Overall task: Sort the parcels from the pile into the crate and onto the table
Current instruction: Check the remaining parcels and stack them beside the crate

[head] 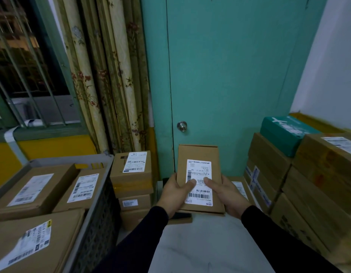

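Observation:
I hold a small flat cardboard parcel (pixel 198 154) with a white shipping label up in front of me, label facing me. My left hand (pixel 175 191) grips its left edge with the thumb on the label. My right hand (pixel 227 191) grips its right edge, thumb also on the label. The grey plastic crate (pixel 101 205) stands at the left and holds several labelled brown parcels (pixel 33 190). A stack of brown boxes (pixel 131 174) rises beside the crate. More parcels lie low behind my hands, partly hidden.
A tall pile of brown cartons (pixel 316 186) with a teal box (pixel 284 134) on top fills the right side. A teal door (pixel 229 75) with a knob is straight ahead, curtains and a barred window at the left. The white floor (pixel 200 243) lies below my arms.

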`<state>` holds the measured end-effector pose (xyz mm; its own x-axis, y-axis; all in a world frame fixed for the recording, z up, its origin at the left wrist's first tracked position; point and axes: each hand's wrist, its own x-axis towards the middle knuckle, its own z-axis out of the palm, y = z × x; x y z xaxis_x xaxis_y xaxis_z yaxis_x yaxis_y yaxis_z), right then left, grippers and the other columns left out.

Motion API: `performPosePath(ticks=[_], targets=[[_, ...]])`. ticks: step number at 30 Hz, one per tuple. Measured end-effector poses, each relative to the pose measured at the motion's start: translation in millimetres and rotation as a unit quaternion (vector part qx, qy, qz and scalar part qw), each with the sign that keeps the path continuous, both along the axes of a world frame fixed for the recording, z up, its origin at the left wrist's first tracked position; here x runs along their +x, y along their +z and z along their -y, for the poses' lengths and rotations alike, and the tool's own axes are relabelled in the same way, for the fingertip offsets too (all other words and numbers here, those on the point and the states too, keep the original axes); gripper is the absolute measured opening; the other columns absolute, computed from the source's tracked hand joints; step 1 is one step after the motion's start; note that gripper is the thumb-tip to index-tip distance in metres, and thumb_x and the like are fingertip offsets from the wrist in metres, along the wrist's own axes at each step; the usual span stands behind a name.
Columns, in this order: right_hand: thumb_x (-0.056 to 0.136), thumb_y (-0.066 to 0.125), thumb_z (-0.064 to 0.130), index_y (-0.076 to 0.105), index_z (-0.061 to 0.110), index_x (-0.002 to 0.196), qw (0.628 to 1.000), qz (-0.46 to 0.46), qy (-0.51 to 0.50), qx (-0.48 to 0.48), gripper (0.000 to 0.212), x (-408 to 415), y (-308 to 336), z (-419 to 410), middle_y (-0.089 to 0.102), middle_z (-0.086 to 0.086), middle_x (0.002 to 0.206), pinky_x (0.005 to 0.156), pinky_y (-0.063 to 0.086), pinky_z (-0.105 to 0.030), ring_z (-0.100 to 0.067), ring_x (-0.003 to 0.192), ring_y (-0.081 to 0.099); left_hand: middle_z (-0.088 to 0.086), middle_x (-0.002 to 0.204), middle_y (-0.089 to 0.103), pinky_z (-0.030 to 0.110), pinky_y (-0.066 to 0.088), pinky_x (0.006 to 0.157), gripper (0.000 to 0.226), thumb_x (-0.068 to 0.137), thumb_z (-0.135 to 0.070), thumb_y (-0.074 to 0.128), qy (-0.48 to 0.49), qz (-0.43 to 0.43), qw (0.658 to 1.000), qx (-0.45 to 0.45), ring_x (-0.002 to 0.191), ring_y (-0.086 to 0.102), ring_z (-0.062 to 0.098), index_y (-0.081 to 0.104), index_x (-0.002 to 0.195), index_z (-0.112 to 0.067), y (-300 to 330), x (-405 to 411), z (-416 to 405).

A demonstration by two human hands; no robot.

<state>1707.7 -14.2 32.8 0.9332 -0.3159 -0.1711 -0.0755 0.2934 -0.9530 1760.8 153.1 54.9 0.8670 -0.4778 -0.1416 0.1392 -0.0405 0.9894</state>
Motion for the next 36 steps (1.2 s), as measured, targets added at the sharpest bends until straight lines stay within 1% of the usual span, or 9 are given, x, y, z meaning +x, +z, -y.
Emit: performPosePath(ticks=[7,11,17,20,23,27,29,33,36], targets=[[0.087,0.073,0.018,0.055,0.014,0.133,0.999,0.023,0.027,0.001,0.050,-1,4,0,0.074,-0.011,0.119,0.089,0.060,-0.048,-0.032,0.106,0.073,-0.002,0.104,0.075,0.030,0.063,0.070,0.019,0.098,-0.035,0.065,0.025,0.010,1.000,0.002,0.084,0.077,0.014,0.053,0.113,-0.031,1,0,0],[0.093,0.070,0.015,0.055,0.017,0.134,1.000,0.015,0.010,0.008,0.044,-2,1,-1,0.074,-0.010,0.119,0.092,0.059,-0.051,-0.031,0.106,0.073,0.000,0.108,0.075,0.040,0.064,0.077,0.030,0.098,-0.033,0.065,0.027,0.000,0.999,0.017,0.086,0.077,0.016,0.053,0.125,-0.027,1,-1,2],[0.094,0.067,0.012,0.057,0.015,0.132,0.999,-0.001,0.054,-0.003,0.040,-10,3,0,0.074,-0.011,0.119,0.098,0.056,-0.051,-0.032,0.108,0.072,0.004,0.107,0.077,0.046,0.062,0.084,0.029,0.095,-0.038,0.068,0.035,-0.032,0.999,-0.018,0.088,0.077,0.022,0.054,0.118,-0.027,3,0,-2],[0.093,0.067,0.025,0.059,0.014,0.132,0.994,-0.028,0.103,-0.027,0.041,-13,2,1,0.074,-0.010,0.120,0.104,0.052,-0.052,-0.030,0.111,0.071,0.003,0.109,0.076,0.048,0.059,0.092,0.046,0.092,-0.050,0.069,0.057,-0.003,0.998,-0.013,0.094,0.076,0.022,0.054,0.126,-0.024,9,6,-5],[0.098,0.061,0.039,0.058,0.017,0.133,0.997,-0.014,0.061,-0.037,0.041,-9,4,2,0.074,-0.006,0.120,0.103,0.052,-0.054,-0.027,0.111,0.072,-0.001,0.106,0.077,0.045,0.060,0.091,0.049,0.091,-0.054,0.067,0.045,0.030,0.998,0.013,0.092,0.076,0.017,0.055,0.127,-0.023,12,9,-7],[0.097,0.064,0.035,0.057,0.018,0.133,0.999,0.038,0.012,-0.036,0.040,-2,13,-1,0.076,-0.004,0.117,0.095,0.057,-0.045,-0.024,0.107,0.073,-0.001,0.109,0.076,0.043,0.059,0.092,0.057,0.092,-0.056,0.064,0.016,0.032,0.999,0.033,0.094,0.075,0.016,0.052,0.135,-0.021,10,3,-4],[0.097,0.065,0.031,0.058,0.015,0.131,0.998,0.044,-0.004,-0.038,0.038,-1,11,-1,0.076,-0.005,0.115,0.093,0.057,-0.042,-0.023,0.105,0.074,-0.001,0.108,0.076,0.039,0.060,0.087,0.053,0.094,-0.054,0.062,0.014,0.034,0.999,0.039,0.094,0.075,0.016,0.052,0.134,-0.021,8,1,-2],[0.087,0.070,0.044,0.057,0.014,0.132,0.998,0.033,-0.013,-0.057,0.055,-2,2,-3,0.075,-0.007,0.117,0.102,0.053,-0.053,-0.027,0.107,0.073,-0.004,0.102,0.075,0.021,0.056,0.062,0.046,0.099,-0.049,0.058,0.015,0.044,0.997,0.059,0.082,0.075,0.009,0.052,0.133,-0.020,7,-1,-2],[0.094,0.067,0.035,0.058,0.014,0.129,0.998,0.035,-0.015,-0.052,0.042,-1,-1,-2,0.076,-0.007,0.116,0.102,0.053,-0.054,-0.027,0.107,0.073,-0.004,0.100,0.076,0.021,0.056,0.062,0.047,0.098,-0.048,0.059,0.016,0.040,0.997,0.060,0.080,0.075,0.008,0.051,0.134,-0.018,6,-2,-2]])
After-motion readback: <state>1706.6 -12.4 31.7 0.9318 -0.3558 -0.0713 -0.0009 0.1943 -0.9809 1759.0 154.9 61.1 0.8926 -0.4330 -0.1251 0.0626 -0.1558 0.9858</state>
